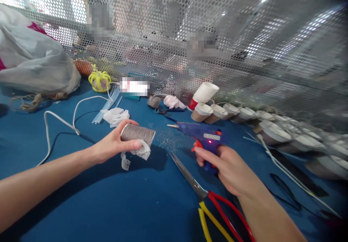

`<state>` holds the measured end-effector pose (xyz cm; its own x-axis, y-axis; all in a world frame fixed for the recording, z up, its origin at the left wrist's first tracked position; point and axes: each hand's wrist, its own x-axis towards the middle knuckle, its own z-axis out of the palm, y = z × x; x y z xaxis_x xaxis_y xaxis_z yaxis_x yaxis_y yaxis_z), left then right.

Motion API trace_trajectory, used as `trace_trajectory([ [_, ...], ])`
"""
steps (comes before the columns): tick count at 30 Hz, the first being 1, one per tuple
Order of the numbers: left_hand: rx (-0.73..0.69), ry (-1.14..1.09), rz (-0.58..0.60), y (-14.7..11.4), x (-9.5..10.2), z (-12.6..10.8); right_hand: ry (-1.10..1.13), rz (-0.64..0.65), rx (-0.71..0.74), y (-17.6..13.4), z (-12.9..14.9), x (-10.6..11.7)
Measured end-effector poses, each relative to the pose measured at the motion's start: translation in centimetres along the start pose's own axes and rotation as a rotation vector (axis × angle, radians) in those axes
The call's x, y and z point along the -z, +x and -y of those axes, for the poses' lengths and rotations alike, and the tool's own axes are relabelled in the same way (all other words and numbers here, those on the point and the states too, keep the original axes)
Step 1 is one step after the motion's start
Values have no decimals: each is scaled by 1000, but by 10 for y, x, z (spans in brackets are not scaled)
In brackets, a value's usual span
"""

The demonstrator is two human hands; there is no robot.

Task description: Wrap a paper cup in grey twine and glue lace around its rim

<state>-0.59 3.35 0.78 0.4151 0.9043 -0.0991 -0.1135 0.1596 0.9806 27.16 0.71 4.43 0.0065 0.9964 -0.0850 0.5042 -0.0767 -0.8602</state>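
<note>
My left hand (123,142) is closed around a cup wrapped in grey-brown cord (138,134), which lies tilted on its side above the table. Under that thumb a strip of white lace (143,152) is pressed against the cup, its loose end hanging down. My right hand (217,162) grips a blue glue gun (198,130) by its handle, the index finger by the orange trigger and a red light lit on its body. The metal nozzle points left toward the cup, apart from it. Large scissors (190,176) with red and yellow handles lie partly open between my hands.
Wrapped cups with white rims (272,131) line the right side. White paper cups (206,91) stand behind. Clear glue sticks (108,106), crumpled white lace (116,117), a yellow crown-shaped object (99,79) and a white cable (47,137) lie left. Perforated metal mesh (163,28) closes off the back.
</note>
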Motion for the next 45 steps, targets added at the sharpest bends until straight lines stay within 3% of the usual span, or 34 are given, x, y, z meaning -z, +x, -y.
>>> trace_trajectory([
  [2, 12, 38, -18, 2, 0, 3, 12, 95, 25, -12, 9, -6],
  [4, 3, 90, -33, 3, 1, 5, 63, 111, 35, -21, 16, -14],
  [13, -20, 261, -43, 4, 3, 9, -29, 76, -46, -39, 24, -34],
  [20, -25, 336, -63, 3, 3, 8, -189, 37, -18, -41, 17, -32],
  [25, -29, 360, -69, 2, 2, 6, -259, 96, -7, -37, 16, -28],
  [45, -58, 317, -39, 2, 2, 7, -227, 69, 16, -35, 14, -28],
])
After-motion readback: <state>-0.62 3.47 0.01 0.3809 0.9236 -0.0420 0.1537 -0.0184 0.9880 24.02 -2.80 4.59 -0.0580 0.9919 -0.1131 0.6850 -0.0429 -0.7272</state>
